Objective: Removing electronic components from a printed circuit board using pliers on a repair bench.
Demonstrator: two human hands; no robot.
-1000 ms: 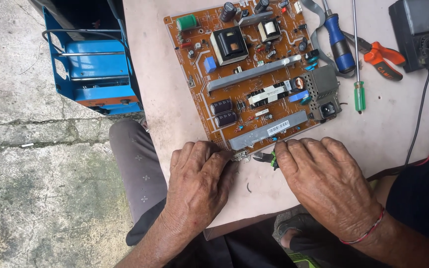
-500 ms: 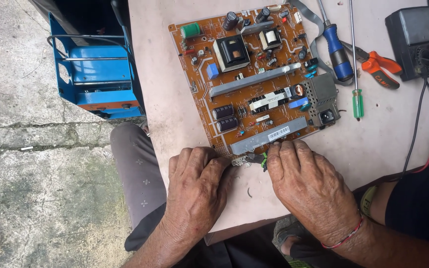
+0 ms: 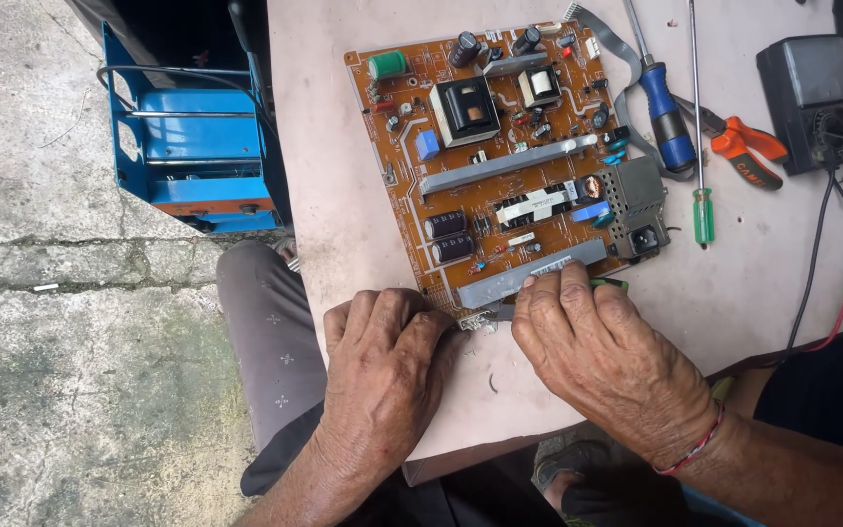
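A brown circuit board (image 3: 500,161) with capacitors, a transformer and grey heat sinks lies on the pale table (image 3: 343,195). My left hand (image 3: 382,366) rests fist-like at the board's near corner, pinching a small metal part (image 3: 472,320). My right hand (image 3: 602,356) is closed around a small green-handled tool (image 3: 609,284), whose dark tip meets the metal part at the board's near edge. Most of the tool is hidden under my fingers.
A blue-handled screwdriver (image 3: 663,117), a thin green-handled screwdriver (image 3: 701,205) and orange-handled pliers (image 3: 748,151) lie right of the board. A black meter (image 3: 812,88) with red and black leads sits far right. A blue metal box (image 3: 197,146) stands on the concrete floor, left.
Both hands stayed together at the board's near corner, with only small shifts; the view moved slightly.
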